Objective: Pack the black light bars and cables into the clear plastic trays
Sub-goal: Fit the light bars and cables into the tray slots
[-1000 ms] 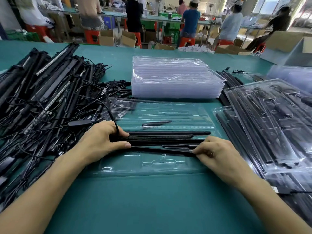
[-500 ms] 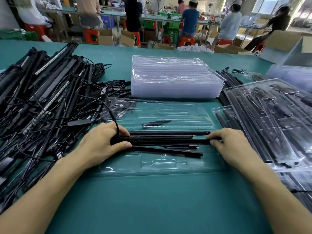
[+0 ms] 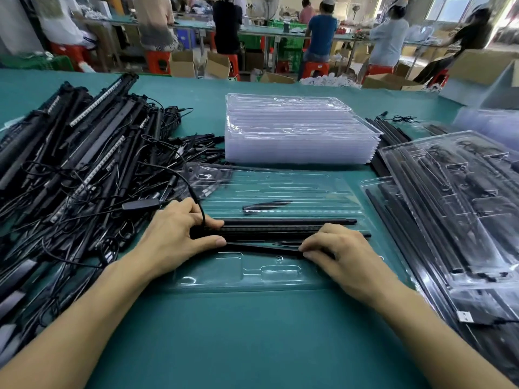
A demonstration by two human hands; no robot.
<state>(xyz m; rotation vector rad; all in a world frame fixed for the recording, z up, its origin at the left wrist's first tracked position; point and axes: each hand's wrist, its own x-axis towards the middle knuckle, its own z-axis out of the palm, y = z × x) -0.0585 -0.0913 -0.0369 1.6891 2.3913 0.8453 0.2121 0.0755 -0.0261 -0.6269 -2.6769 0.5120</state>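
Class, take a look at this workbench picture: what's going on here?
A person is packing black light bars into a clear plastic tray on a green table. The left hand grips the bars' left end, and the right hand curls its fingers onto the thin nearest bar, which lies slanted. A tangled pile of bars and cables waits on the left, empty trays are stacked behind, and filled trays lie to the right.

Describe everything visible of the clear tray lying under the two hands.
The clear tray is thin, glossy moulded plastic with long grooves and small pockets, lying flat on the green table. Black light bars lie lengthwise across its middle, gripped by the left hand and right hand. Its near pockets are empty.
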